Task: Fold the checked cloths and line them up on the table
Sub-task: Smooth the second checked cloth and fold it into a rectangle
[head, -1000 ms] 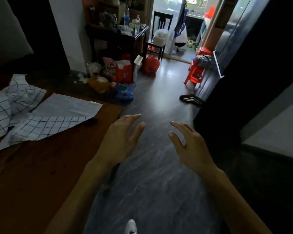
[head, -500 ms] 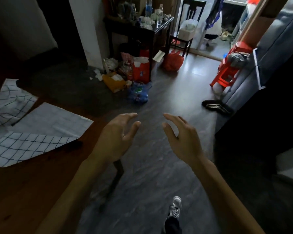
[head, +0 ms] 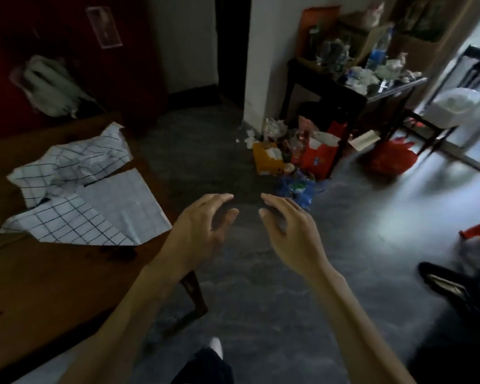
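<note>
Bare forearms, no sleeves — left hand (head: 197,234), right hand (head: 294,234); dark trouser leg (head: 203,368), white shoe (head: 216,347).

wooden table (head: 53,286) cut off at left edge; clutter on side table (head: 372,87) blurred

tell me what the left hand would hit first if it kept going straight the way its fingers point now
Probably nothing soon: the left hand points forward over bare floor, right of the table and the checked cloths. Farther on, the dark doorway, though depth is unclear.
</note>
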`<state>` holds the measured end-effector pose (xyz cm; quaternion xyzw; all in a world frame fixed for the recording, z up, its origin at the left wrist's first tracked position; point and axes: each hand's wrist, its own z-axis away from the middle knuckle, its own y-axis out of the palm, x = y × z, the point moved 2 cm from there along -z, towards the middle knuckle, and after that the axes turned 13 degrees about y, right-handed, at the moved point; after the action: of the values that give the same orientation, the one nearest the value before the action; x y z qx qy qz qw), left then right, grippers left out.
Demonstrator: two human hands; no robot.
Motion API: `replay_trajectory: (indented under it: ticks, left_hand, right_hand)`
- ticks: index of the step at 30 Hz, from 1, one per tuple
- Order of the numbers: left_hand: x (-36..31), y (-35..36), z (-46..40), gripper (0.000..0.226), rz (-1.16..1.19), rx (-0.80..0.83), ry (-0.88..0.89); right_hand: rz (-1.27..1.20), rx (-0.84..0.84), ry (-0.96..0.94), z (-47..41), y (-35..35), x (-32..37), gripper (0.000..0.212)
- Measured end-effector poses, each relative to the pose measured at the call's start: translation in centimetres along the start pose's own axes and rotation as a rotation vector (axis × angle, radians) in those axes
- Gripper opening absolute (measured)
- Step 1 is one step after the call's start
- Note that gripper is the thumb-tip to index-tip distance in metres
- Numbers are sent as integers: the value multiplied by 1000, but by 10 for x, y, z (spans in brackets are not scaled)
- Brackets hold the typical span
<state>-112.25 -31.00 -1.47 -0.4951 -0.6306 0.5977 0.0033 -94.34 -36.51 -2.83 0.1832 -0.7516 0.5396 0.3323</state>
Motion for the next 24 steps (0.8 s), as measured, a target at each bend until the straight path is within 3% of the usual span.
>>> replay_trajectory:
  ticks: [5, 15, 19, 24]
  left_hand:
    - [53, 8, -55, 59, -20, -66, -95]
    - [156, -3, -184, 49, -66, -128, -286]
    - [182, -23, -204, 48, -128, -292, -286]
    - [226, -36, -224, 56, -179, -361, -409]
  right_hand:
    - [-35, 89, -61, -94, 34, -11, 36]
    - [49, 251, -132, -272, 87, -9, 40]
    - [61, 349, -169, -327, 122, 3, 39]
    - [85, 486, -289, -389, 170, 17, 39]
